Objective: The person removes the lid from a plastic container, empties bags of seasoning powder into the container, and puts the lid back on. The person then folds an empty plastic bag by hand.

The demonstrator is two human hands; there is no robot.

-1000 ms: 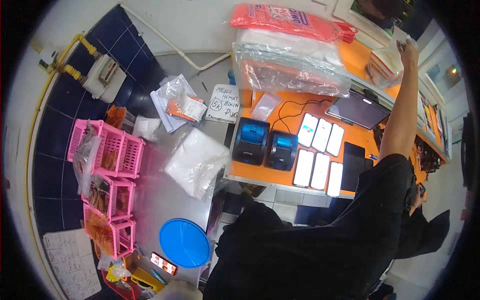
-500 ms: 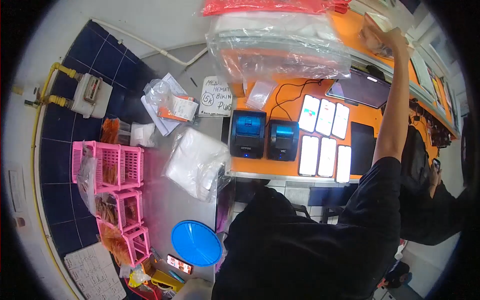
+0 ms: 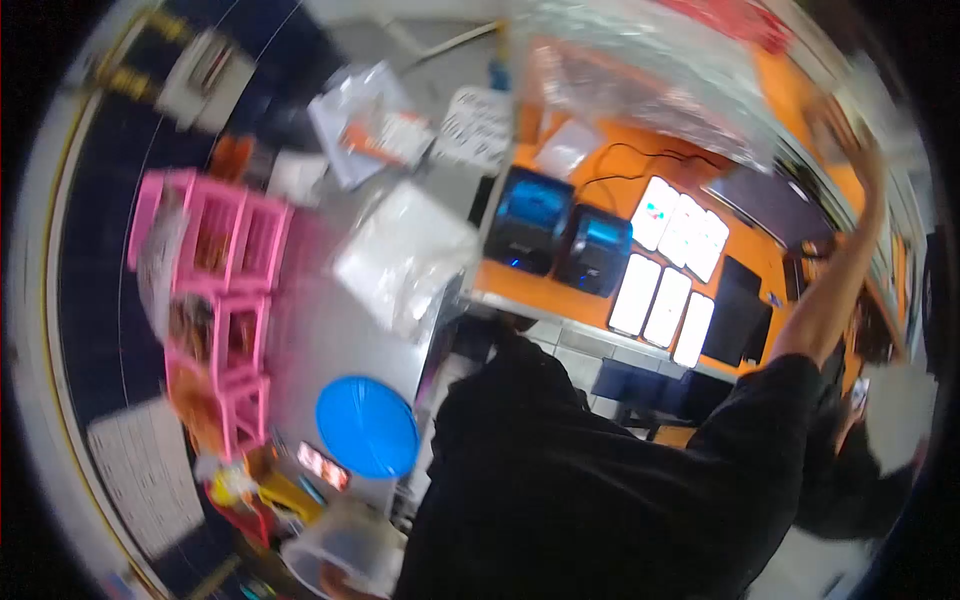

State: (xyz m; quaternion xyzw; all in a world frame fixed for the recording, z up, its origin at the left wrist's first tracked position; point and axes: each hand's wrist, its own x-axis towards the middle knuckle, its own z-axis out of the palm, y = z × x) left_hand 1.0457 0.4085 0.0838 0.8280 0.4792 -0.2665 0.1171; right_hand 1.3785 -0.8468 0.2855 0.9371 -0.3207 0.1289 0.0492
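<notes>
My right hand (image 3: pixel 858 150) reaches out at the upper right, along the shelf above the orange counter. It is smeared by motion, so its fingers do not read clearly. A blurred brownish thing (image 3: pixel 822 112) lies at its fingertips; whether the hand grips it I cannot tell. At the bottom edge, a skin-coloured patch (image 3: pixel 347 582) shows beside a translucent tub (image 3: pixel 335 540). It may be my left hand, but no fingers can be made out. Below my right forearm stands a dark tablet (image 3: pixel 770 205), with several lit phones (image 3: pixel 665 305) to its left.
Two black printers (image 3: pixel 530 220) stand on the orange counter (image 3: pixel 625 155). On the metal table (image 3: pixel 310 330) are a blue round lid (image 3: pixel 368 428), clear plastic bags (image 3: pixel 405 260) and pink baskets (image 3: pixel 240 335). Another person's sleeve (image 3: pixel 850 490) is at the lower right, holding a phone (image 3: pixel 860 395).
The whole view has tilted and shifted, with blur. My right hand was over a clear plastic bag on the shelf; it now appears farther right and lower. More of the tub shows at the bottom.
</notes>
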